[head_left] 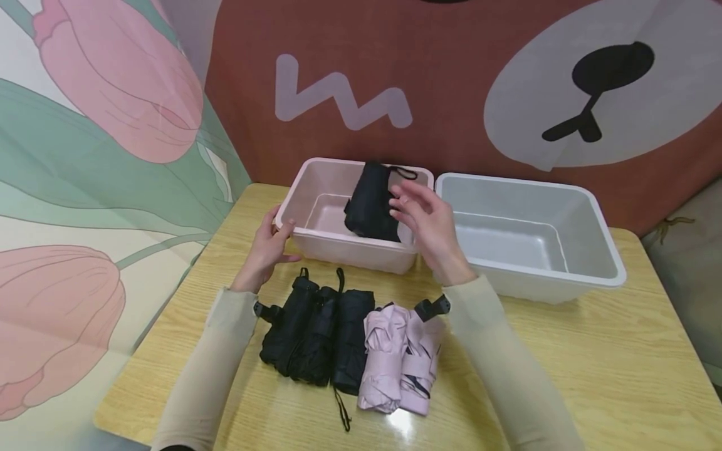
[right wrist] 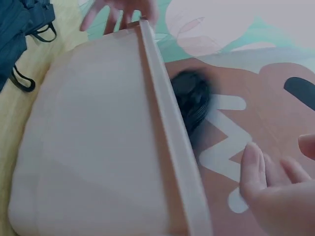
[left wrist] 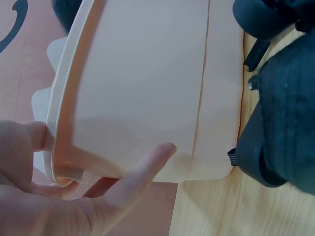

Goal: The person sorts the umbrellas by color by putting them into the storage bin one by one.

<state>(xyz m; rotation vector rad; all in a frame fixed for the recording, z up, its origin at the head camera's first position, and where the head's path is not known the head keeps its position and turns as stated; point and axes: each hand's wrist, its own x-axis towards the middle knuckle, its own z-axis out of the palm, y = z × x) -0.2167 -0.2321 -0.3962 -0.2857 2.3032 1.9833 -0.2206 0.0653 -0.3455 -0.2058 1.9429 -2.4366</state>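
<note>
In the head view, my left hand (head_left: pixel 265 249) grips the front left corner of a pink plastic bin (head_left: pixel 355 252), its thumb (left wrist: pixel 147 169) along the outer wall in the left wrist view. A folded black umbrella (head_left: pixel 369 203) with a wrist loop is inside the bin's outline, tilted, one end near the back rim. It appears blurred above the rim in the right wrist view. My right hand (head_left: pixel 425 219) hovers over the bin's right side, fingers loosely bent and apart, holding nothing. Three folded black umbrellas (head_left: pixel 354 338) and two pink umbrellas (head_left: pixel 383 363) lie in a row before the bin.
A pale grey bin (head_left: pixel 530 275) stands right of the pink one, their rims nearly meeting. Both rest on a light wooden table (head_left: pixel 609 363) backed by a printed cloth (head_left: pixel 451 81) with a bear face and tulips.
</note>
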